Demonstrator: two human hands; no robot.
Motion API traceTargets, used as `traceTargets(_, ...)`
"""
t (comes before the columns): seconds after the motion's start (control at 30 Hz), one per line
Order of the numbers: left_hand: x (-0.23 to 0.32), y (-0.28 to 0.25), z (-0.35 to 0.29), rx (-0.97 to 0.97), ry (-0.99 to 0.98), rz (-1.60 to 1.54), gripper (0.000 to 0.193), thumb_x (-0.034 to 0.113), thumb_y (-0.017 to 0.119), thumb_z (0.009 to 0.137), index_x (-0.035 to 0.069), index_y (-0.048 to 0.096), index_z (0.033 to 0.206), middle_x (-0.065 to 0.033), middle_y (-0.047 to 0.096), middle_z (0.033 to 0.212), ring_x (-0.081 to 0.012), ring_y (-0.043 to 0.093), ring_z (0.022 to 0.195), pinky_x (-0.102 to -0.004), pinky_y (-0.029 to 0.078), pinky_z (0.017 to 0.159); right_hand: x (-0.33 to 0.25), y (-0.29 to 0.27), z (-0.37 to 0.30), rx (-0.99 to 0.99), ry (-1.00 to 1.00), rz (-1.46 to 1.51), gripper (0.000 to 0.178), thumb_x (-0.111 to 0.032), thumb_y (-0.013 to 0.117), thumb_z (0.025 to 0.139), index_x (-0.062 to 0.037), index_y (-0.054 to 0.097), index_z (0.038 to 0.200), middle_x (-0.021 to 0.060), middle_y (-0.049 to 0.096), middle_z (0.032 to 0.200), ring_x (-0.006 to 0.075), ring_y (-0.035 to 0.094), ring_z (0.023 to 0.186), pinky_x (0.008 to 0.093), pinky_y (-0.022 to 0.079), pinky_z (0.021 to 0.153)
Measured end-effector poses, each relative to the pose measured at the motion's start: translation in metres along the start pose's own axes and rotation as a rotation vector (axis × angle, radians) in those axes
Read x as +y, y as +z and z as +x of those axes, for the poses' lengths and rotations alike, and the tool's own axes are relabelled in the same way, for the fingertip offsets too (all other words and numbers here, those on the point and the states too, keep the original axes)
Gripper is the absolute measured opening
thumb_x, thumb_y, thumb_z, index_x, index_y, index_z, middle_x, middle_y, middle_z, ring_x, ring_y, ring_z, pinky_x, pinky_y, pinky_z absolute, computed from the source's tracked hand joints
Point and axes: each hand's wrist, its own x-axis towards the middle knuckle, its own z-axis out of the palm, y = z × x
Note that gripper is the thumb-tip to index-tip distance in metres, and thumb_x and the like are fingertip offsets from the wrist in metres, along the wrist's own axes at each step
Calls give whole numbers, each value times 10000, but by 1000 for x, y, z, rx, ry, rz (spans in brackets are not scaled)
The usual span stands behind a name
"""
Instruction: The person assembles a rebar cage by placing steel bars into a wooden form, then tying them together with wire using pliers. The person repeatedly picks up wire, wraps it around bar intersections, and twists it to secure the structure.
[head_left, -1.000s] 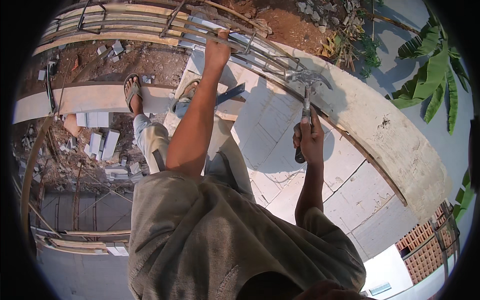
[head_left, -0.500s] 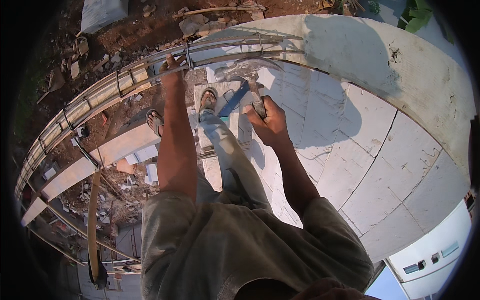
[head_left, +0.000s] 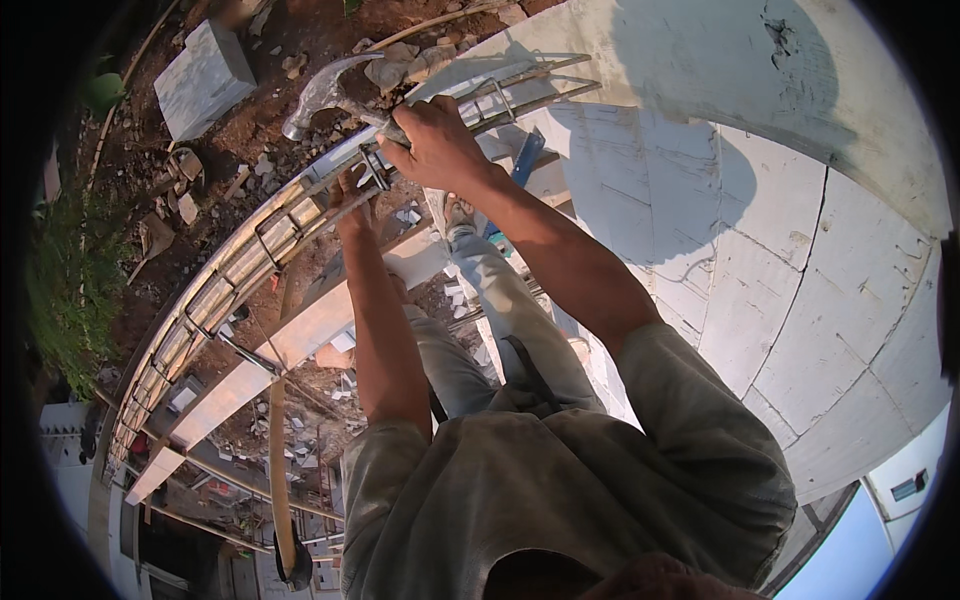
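My right hand (head_left: pixel 437 145) clenches a steel claw hammer (head_left: pixel 322 93), head pointing left; my left hand (head_left: pixel 352 195) grasps the long rebar cage (head_left: pixel 250 255) just below, running near-left to far-right.

At upper centre of the frame, the right hand (head_left: pixel 438 145) gripped a claw hammer (head_left: pixel 325 95), its head pointing upper left, over a long rebar cage (head_left: pixel 250 250). The left hand (head_left: pixel 352 195) clasped the cage's bars just below. White block wall (head_left: pixel 800 280) filled the right side.
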Motion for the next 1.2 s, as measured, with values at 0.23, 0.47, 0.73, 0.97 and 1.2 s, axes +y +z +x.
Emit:
traceTargets(0.23,73,-63,-116,-173,564,917,287,273,632,931,4,612,1030,-85,649,847,-208,639,696,-313,506,603,-1,6,-6,39,-52,10,286,-309,661,827,-38,573,854,147,628,796,307,601,821,417,362,890)
traceTargets(0.47,185,-104,-59,-199,1275,1836,890,684,644,736,21,453,1298,-182,561,1116,-362,525,1065,-516,374,964,-6,4,-14,-12,-34,-56,282,-328,635,854,-57,559,860,113,608,839,269,602,915,427,348,972)
traceTargets(0.73,169,-112,-32,-248,1308,1842,810,617,738,651,-47,533,1067,-224,618,1010,-409,620,946,-472,507,854,-4,16,-16,108,59,-207,337,-359,602,894,-32,570,966,123,624,929,289,569,1037,432,384,1026)
traceTargets(0.97,168,-92,-43,-116,1041,2089,748,584,691,681,-10,538,1108,-208,604,1142,-369,579,1083,-459,455,946,-65,13,-95,565,247,-231,305,-282,637,853,-13,573,983,166,588,1109,327,547,1096,410,436,957)
traceTargets(1.2,161,-107,-31,-19,1256,2089,591,527,630,723,14,516,992,-169,615,921,-353,620,900,-484,508,796,-139,124,-321,257,1280,416,425,-346,563,877,-24,513,1150,261,643,880,450,619,877,523,479,777)
